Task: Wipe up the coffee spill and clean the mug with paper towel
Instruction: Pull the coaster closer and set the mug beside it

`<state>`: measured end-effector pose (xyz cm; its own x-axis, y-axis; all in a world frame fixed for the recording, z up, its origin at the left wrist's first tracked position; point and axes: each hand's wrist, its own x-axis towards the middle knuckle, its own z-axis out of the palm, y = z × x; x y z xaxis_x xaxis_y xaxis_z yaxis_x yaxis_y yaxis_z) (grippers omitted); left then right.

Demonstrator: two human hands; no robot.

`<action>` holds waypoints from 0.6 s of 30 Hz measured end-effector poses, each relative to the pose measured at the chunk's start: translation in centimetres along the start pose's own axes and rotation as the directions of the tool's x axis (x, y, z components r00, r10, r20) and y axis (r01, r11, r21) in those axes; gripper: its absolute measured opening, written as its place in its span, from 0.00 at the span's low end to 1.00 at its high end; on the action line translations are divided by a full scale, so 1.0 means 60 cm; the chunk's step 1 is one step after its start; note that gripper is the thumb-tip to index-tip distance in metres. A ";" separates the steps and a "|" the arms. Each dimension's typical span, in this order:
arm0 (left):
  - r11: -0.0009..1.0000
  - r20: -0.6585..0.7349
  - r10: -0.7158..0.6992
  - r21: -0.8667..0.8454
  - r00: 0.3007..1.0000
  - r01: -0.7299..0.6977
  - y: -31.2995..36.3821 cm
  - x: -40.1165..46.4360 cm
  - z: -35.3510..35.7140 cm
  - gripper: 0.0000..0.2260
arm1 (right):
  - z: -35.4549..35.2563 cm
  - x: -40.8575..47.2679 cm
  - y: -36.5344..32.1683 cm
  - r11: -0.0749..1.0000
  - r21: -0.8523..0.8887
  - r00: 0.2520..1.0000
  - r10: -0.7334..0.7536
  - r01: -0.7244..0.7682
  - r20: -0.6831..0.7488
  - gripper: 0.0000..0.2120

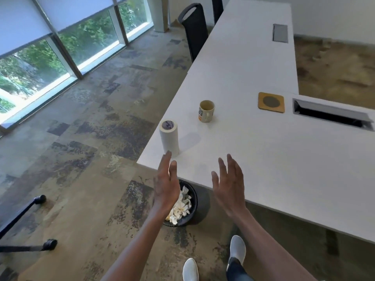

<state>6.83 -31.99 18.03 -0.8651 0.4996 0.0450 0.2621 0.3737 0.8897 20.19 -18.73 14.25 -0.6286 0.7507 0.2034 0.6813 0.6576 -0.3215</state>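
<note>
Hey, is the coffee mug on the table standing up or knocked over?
Upright. The mug stands on its base on the white table, its open rim facing up and its handle at the side. The inside looks empty, with no liquid visible.

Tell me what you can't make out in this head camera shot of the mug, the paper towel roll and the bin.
- Mug: printed lettering too small and blurred to read; its inside bottom is hidden by its own wall.
- Paper towel roll: label on top too small to read.
- Bin: left part hidden behind the left hand; how full it is beneath the crumpled towels can't be told.
- Table: no spill is discernible; faint traces couldn't be told.
</note>
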 end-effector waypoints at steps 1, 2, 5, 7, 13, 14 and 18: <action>0.999 0.021 0.043 0.002 0.999 -0.043 0.008 0.005 0.014 0.21 | -0.006 0.007 0.012 1.000 -0.006 1.000 0.020 -0.020 -0.010 0.23; 0.996 0.039 0.087 0.005 0.995 -0.087 0.015 0.010 0.028 0.21 | -0.011 0.014 0.026 0.999 -0.012 0.999 0.037 -0.038 -0.022 0.23; 0.979 0.105 0.189 0.054 0.976 -0.196 0.035 0.028 0.075 0.23 | -0.026 0.036 0.070 0.996 -0.043 0.996 0.072 -0.075 -0.059 0.24; 0.962 0.159 0.237 0.103 0.959 -0.254 0.044 0.041 0.109 0.25 | -0.037 0.053 0.103 0.992 -0.062 0.992 0.101 -0.106 -0.073 0.24; 0.913 0.255 0.337 0.145 0.906 -0.380 0.100 0.085 0.206 0.28 | -0.081 0.112 0.209 0.979 -0.071 0.977 0.181 -0.190 -0.112 0.26; 0.906 0.260 0.347 0.156 0.901 -0.394 0.115 0.093 0.224 0.28 | -0.089 0.124 0.229 0.976 -0.074 0.974 0.196 -0.205 -0.113 0.26; 0.893 0.252 0.373 0.162 0.893 -0.419 0.171 0.128 0.298 0.29 | -0.112 0.177 0.306 0.968 -0.084 0.965 0.224 -0.237 -0.139 0.26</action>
<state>10.48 -10.36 19.37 -0.5667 0.7827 0.2573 0.6661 0.2513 0.7022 28.56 1.76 16.71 -0.4017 0.8800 0.2533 0.8396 0.4643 -0.2818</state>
